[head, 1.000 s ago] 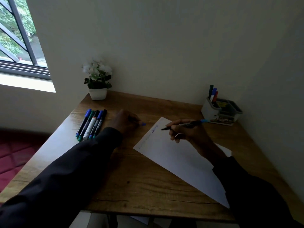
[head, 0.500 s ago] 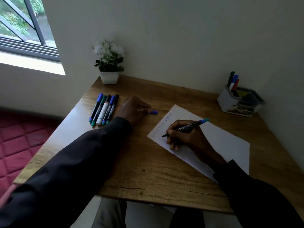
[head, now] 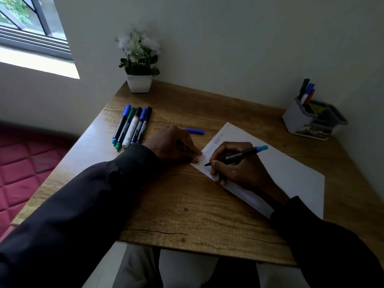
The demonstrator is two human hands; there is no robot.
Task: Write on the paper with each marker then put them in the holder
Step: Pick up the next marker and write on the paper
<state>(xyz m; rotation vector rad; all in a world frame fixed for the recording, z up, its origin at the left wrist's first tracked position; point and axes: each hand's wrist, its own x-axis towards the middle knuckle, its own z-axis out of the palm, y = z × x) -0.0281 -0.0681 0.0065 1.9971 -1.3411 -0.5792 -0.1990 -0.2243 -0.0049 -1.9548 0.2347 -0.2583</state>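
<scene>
Right fingers (head: 216, 165): curled together low on the barrel of the marker (head: 239, 156), pinching it near the tip, as the right hand (head: 241, 171) rested on the sheet.
Marker: it lay slanted in that grip, its tip down at or just above the paper (head: 291, 177) near the left corner and its coloured end pointing up and right; whether the tip touched could not be told.
Handling, marker: it looked light, stiff and smooth-bodied, so a hold close to the tip probably suited writing, and a hold at mid-barrel the drop into the holder.
Left fingertips (head: 196, 160): pressed side by side on the paper's near left corner, gripping nothing, the left hand (head: 172, 144) otherwise on the table (head: 187, 204).
Handling, paper: thin and limp, it would likely slide on the wood unless pinned.
Blue cap (head: 195, 131): it lay loose on the table just beyond the left hand and would likely roll.
Row of markers (head: 133, 125): five, capped, lying side by side to the left.
Holder (head: 297, 119): it stood at the far right, well apart, with three markers upright in it.
</scene>
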